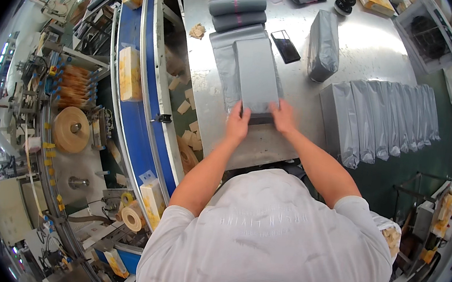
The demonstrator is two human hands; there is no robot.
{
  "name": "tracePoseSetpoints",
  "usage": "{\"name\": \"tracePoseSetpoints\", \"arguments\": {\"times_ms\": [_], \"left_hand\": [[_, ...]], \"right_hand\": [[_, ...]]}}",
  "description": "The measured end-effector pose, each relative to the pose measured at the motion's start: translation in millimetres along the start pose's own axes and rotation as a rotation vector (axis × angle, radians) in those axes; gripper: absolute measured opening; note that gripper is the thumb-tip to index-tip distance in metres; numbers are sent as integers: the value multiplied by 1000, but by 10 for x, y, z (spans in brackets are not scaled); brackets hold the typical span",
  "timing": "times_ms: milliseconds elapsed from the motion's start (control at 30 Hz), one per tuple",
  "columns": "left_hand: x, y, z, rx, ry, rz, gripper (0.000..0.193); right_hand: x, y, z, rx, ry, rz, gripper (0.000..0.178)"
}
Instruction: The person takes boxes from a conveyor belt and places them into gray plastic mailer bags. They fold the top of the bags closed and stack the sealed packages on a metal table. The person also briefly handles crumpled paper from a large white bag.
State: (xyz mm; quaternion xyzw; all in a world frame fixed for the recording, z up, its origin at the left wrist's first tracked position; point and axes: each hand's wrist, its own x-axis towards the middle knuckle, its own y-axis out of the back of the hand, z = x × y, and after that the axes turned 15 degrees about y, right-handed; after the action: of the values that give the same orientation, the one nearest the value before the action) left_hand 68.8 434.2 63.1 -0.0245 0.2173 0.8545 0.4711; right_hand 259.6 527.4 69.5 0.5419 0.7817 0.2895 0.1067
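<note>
A long, flat grey block [256, 72] lies lengthwise on a stack of grey plastic bags [223, 47] on the metal table. My left hand [237, 122] grips its near left corner, thumb along the edge. At the near right corner, my right hand [283, 117] is closed on the same block, slightly blurred. A dark strip shows along the near end between the hands. Whether the block sits inside the top bag or on it, I cannot tell. To the right stands an upright grey wrapped package [324, 46], with a black phone [285, 46] beside the bags.
Several grey wrapped packages [387, 122] stand in a row at the table's right edge. Rolled grey bags [237, 10] lie beyond the stack. Left of the metal table [207, 111], a blue conveyor [141, 132] carries yellow-and-white packs [129, 74]. A clear-sided bin [427, 33] is far right.
</note>
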Motion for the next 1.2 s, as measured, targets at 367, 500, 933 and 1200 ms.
{"name": "tracePoseSetpoints", "arguments": {"times_ms": [367,500,933,1200], "left_hand": [[-740,481,487,89,-342,-820,41],[-870,509,264,68,-145,-846,29],[-853,1230,-202,224,-103,-590,28],[-1254,3345,-1554,585,312,808,45]], "right_hand": [[-1161,1373,-376,454,-131,317,55],[-1817,1723,-689,-719,207,145,64],[-922,472,-236,-36,-463,65,96],[-1144,277,-93,-703,42,-363,73]]}}
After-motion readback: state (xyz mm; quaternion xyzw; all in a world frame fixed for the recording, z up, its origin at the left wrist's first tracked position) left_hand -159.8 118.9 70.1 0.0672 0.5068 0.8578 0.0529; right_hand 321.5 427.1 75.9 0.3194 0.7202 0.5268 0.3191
